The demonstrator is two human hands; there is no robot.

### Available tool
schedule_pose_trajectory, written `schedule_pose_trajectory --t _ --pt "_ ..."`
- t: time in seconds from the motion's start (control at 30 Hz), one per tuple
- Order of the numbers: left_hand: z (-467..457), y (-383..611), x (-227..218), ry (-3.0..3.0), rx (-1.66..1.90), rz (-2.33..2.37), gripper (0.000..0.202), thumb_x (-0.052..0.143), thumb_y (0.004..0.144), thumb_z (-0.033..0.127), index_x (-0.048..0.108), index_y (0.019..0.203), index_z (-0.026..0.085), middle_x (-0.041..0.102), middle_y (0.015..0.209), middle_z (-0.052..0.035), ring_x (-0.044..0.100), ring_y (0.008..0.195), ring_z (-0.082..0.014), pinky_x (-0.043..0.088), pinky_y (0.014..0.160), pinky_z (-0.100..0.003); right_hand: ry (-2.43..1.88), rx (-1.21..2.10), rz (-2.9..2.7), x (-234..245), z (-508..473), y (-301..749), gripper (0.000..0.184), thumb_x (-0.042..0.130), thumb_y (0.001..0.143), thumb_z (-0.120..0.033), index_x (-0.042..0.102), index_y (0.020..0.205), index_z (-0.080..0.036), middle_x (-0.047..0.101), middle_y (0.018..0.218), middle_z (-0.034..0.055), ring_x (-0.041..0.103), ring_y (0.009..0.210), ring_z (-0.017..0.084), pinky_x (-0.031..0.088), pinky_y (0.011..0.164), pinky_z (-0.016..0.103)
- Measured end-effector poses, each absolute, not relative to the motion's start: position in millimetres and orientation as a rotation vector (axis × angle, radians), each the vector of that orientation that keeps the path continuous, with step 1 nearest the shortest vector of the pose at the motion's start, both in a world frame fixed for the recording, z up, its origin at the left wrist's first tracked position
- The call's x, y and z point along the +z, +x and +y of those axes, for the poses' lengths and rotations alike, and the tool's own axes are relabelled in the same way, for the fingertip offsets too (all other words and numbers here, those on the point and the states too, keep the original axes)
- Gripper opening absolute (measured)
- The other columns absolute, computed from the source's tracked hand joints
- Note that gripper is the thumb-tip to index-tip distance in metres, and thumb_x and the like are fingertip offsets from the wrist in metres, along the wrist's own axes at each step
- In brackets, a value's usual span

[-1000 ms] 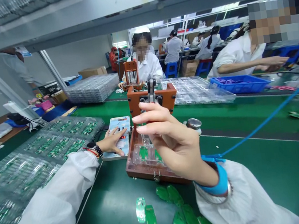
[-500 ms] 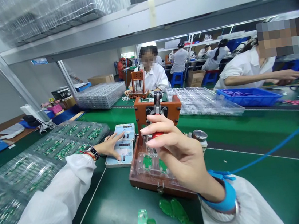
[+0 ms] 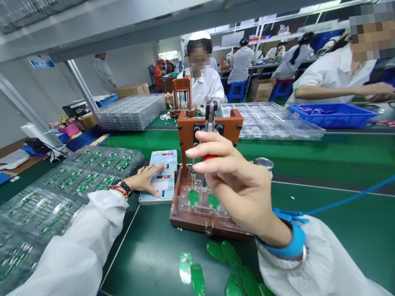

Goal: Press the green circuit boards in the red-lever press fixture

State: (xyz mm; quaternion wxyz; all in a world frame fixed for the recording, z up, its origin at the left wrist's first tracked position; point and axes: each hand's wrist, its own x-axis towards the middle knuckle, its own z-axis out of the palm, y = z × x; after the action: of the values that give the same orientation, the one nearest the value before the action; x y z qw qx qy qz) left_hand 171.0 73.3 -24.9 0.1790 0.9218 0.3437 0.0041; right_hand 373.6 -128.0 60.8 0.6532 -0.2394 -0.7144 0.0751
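My left hand (image 3: 147, 180) lies with fingers spread on two pale blue meter boxes (image 3: 167, 194), whose small displays glow red. My right hand (image 3: 236, 177) is closed around the red handle (image 3: 208, 157) of a toggle clamp on an orange-brown test fixture (image 3: 186, 137); its palm hides part of the clamp. Under the clamp, green circuit boards (image 3: 194, 197) sit in a clear holder (image 3: 185, 203) on the fixture's brown wooden base (image 3: 189, 224). In front of the base, several loose green boards (image 3: 198, 280) lie on the green mat, some partly overlapping.
Clear trays of circuit boards (image 3: 88, 174) spread along the left. Behind the fixture are stacked clear trays (image 3: 129, 113), a second fixture (image 3: 182, 94) and a blue bin (image 3: 335, 117). A round-lidded jar (image 3: 264, 162) stands right of the fixture. A blue cord (image 3: 366, 190) runs from my right wrist.
The meter displays, dark before, now show lit red digits. The view has tilted down, so more loose boards show at the front. Both hands keep their places on the meters and handle.
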Motion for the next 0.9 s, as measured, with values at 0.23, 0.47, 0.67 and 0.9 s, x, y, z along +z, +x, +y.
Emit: schedule_pose_trajectory --t 0.23,0.47,0.67,0.9 --pt "-24 165 -19 2.771 0.304 1.368 0.075 0.072 0.07 0.009 0.04 0.138 0.012 0.043 0.141 -0.0219 0.026 0.137 -0.0412 0.026 0.106 -0.056 -0.735 -0.071 -1.658 53 -157 375 0.036 0.046 0.083 0.002 0.061 0.1 -0.025 0.053 0.13 0.0023 0.044 0.128 0.023 0.041 0.104 0.049" --pt "-145 136 -71 2.439 0.442 0.937 0.052 0.063 0.081 0.009 0.053 0.129 0.027 0.06 0.124 -0.0075 0.052 0.116 -0.0262 0.049 0.096 -0.043 -1.152 0.345 -2.284 -27 -207 369 0.027 0.058 0.088 -0.01 0.053 0.114 -0.017 0.054 0.118 0.0105 0.05 0.112 0.025 0.049 0.093 0.044" --pt "-161 158 -101 2.342 0.426 0.861 0.074 0.062 0.081 0.002 0.037 0.143 0.033 0.052 0.136 -0.0052 0.043 0.125 -0.0249 0.042 0.105 -0.049 -1.369 0.678 -2.396 -68 -218 363 0.046 0.068 0.084 -0.018 0.044 0.123 -0.018 0.051 0.121 0.0092 0.045 0.118 0.027 0.039 0.105 0.052" --pt "-158 164 -91 2.306 0.455 0.792 0.056 0.054 0.087 0.005 0.049 0.135 0.033 0.056 0.121 -0.0066 0.05 0.115 -0.0237 0.047 0.099 -0.042 -1.422 0.655 -2.35 -71 -220 369 0.037 0.062 0.086 -0.014 0.047 0.119 -0.018 0.051 0.118 0.008 0.045 0.116 0.025 0.039 0.104 0.049"
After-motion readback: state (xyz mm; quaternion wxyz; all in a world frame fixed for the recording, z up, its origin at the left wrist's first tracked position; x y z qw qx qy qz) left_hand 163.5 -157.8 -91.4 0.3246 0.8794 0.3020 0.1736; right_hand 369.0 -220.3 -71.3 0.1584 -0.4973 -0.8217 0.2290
